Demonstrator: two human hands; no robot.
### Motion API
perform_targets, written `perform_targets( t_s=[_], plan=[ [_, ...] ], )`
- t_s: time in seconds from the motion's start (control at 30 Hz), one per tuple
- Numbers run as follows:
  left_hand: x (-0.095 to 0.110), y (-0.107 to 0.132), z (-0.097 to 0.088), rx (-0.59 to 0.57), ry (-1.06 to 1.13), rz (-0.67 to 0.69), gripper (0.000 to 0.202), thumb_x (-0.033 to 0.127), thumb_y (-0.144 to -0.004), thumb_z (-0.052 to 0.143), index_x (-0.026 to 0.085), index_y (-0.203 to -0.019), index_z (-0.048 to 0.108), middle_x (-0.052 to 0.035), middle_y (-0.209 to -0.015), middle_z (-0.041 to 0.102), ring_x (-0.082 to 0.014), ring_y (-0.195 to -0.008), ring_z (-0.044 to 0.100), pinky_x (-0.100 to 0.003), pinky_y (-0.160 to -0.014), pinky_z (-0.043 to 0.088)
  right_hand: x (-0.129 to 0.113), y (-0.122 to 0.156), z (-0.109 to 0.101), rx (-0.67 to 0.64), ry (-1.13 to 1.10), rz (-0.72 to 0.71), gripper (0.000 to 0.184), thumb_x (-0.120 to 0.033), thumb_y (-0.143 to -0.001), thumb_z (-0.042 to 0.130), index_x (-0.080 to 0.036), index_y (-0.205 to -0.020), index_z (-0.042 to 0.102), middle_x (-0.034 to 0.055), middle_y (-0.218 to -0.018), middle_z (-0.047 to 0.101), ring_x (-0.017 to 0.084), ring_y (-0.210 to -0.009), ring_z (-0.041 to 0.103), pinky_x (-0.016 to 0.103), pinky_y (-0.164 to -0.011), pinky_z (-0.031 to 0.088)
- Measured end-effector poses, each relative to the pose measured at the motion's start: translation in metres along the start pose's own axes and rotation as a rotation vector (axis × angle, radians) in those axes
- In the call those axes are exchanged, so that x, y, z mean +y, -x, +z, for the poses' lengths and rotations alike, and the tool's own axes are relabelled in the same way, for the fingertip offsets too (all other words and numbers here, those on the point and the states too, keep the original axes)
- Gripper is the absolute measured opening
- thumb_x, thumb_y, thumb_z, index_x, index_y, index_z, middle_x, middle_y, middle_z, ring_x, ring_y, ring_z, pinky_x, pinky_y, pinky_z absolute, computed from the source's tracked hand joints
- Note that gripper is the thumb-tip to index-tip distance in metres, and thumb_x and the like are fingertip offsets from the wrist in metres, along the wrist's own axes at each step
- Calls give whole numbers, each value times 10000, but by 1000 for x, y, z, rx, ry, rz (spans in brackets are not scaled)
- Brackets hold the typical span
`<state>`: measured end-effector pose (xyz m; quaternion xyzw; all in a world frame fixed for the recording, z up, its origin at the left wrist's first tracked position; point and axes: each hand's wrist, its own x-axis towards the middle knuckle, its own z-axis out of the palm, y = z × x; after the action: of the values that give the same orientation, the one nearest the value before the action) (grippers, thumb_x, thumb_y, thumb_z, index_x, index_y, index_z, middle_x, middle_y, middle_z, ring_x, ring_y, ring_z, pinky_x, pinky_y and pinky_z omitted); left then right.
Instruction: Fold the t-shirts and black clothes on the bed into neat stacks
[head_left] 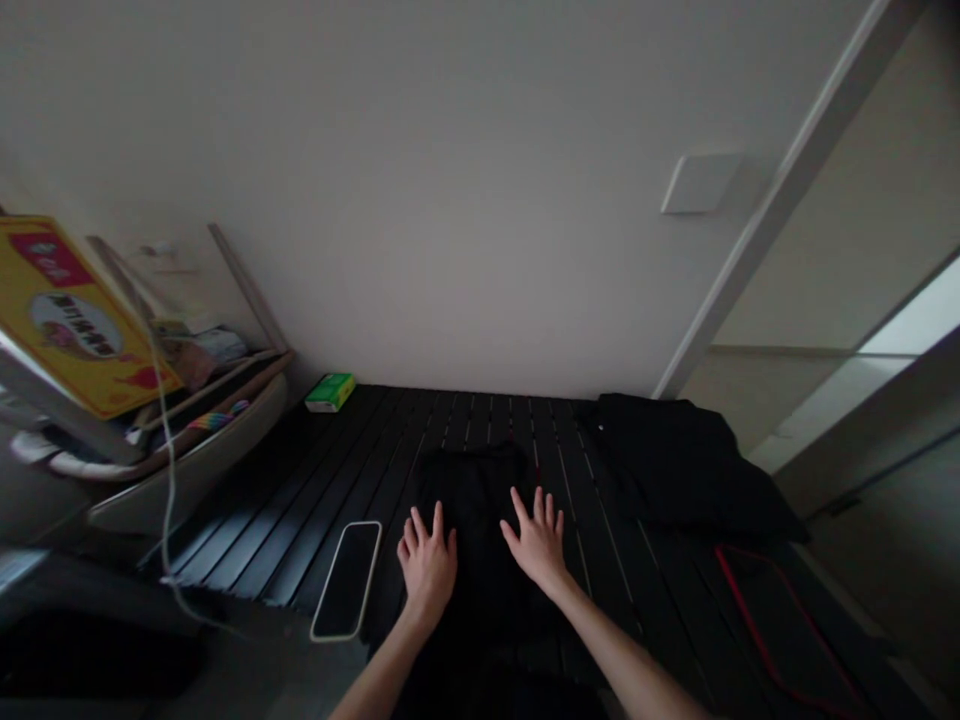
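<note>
At the far left, a yellow printed cardboard-like panel with a red block is leaning above a cluttered pale rack, and a thin white cable is hanging down in front of it. A small green-and-yellow rectangular box is lying at the back of the black slatted surface, close to the wall. Nearer, a dark-screened phone with a pale rim is lying face up, just left of the left arm. The left forearm is rising from the bottom edge and slanting rightward to the left hand, which is opening flat, its back showing, its fingers pointing away and slightly parted, its thumb angling toward the other hand. Between the hands, a black piece of soft fabric is lying spread on the slats, with the hands standing at its left and right sides; how firmly they are pressing, one cannot tell. The right hand is also holding itself open and empty, back up, fingers fanning away and thumb reaching out leftward, while its forearm is slanting in from the lower right. Farther right, a second, larger black fabric bundle is lying on the surface, and a dark flat rectangular device with a red edge is lying nearer the viewer.
</note>
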<state>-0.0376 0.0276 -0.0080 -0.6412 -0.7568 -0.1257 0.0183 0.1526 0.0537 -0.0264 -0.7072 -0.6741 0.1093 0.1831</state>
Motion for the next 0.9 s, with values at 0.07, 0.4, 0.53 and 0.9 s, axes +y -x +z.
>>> perform_targets(
  t_s=[0.07, 0.4, 0.53, 0.9],
  plan=[
    [6, 1, -4, -39, 10, -11, 485, 268, -938, 369, 224, -1419, 409, -210, -1444, 395, -393, -1261, 425, -572, -931, 404, -4, 0, -4, -58, -39, -28, 609, -345, -867, 512, -296, -1451, 345, 105, -1504, 349, 344, -1409, 220, 585, -1084, 225],
    [52, -13, -5, -200, 397, 30, 698, -18, -727, 387, 85, -1416, 336, -208, -1263, 548, -254, -1127, 577, -373, -964, 451, -5, -3, -38, -133, -219, 0, 650, -5, -806, 369, -185, -1428, 406, 153, -1436, 435, 246, -1217, 540, 314, -964, 446],
    [107, -15, -14, -164, 621, 181, 684, 5, -738, 364, 126, -1411, 371, -136, -1335, 533, -214, -1229, 504, -354, -1046, 402, 27, -15, -98, -20, -125, -38, 720, 33, -771, 305, -220, -1440, 389, 119, -1423, 456, 235, -1075, 630, 313, -908, 469],
    [309, -58, -83, -235, 1064, 476, 711, 276, -865, 520, 189, -1499, 210, -140, -1581, 91, -311, -1439, 124, -488, -1126, 227, 204, -119, -295, 336, 299, 348, 631, -388, -872, 489, -173, -1449, 352, 253, -1385, 417, 407, -1164, 518, 530, -924, 404]
  ],
)
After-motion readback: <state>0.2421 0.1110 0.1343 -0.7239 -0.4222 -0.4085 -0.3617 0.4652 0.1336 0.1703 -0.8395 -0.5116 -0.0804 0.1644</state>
